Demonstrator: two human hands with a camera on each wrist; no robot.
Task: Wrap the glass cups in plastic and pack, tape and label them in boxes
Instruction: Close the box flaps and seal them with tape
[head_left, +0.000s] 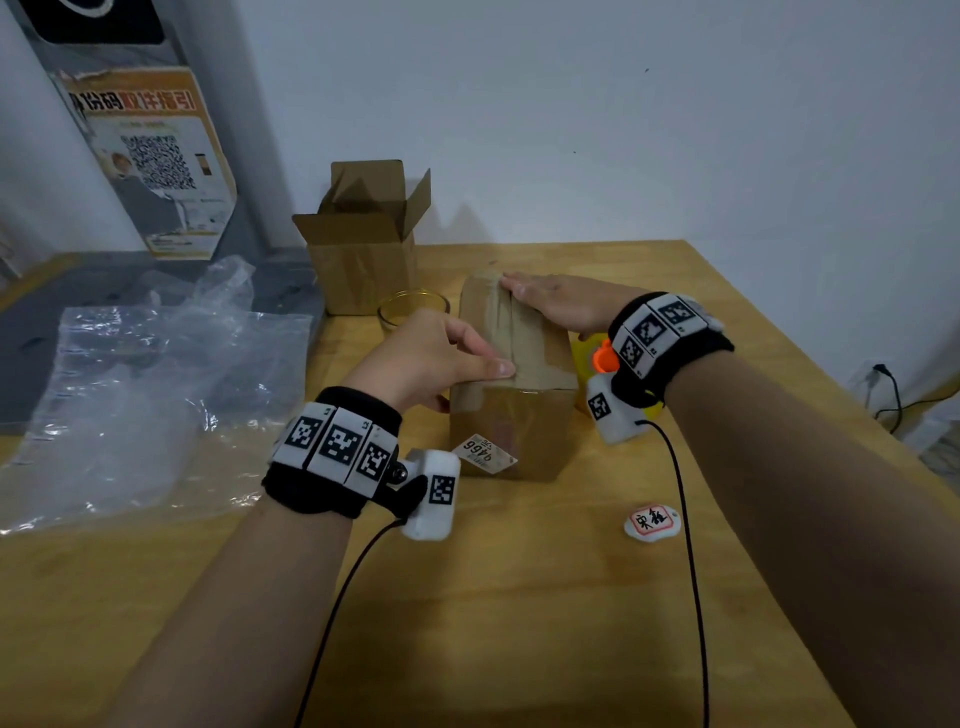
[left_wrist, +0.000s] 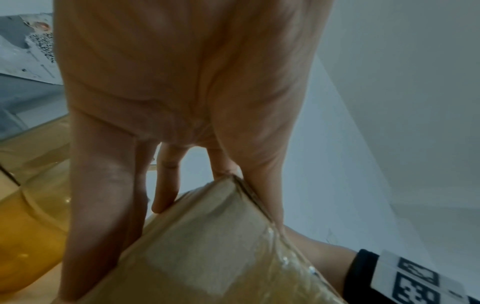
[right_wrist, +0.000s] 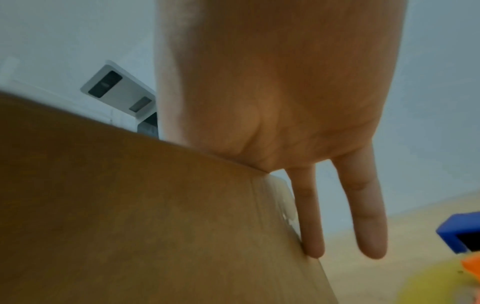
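A closed cardboard box (head_left: 514, 415) stands mid-table with brown tape along its top seam and a white label (head_left: 483, 454) on its near face. My left hand (head_left: 447, 356) grips the box's upper left edge, thumb on the taped top and fingers (left_wrist: 166, 185) down the side of the box (left_wrist: 207, 257). My right hand (head_left: 550, 304) lies flat on the top, fingers straight; two fingers (right_wrist: 309, 216) hang over the edge of the box (right_wrist: 130, 205). An empty amber glass cup (head_left: 413, 309) sits just behind the box on the left, seen also as the glass cup (left_wrist: 28, 226).
An open cardboard box (head_left: 363, 244) stands at the back by the wall. Clear plastic sheets (head_left: 145, 395) cover the table's left side. A yellow and orange tape dispenser (head_left: 597, 361) lies right of the box under my right wrist. A small white tag (head_left: 652, 522) lies nearer me.
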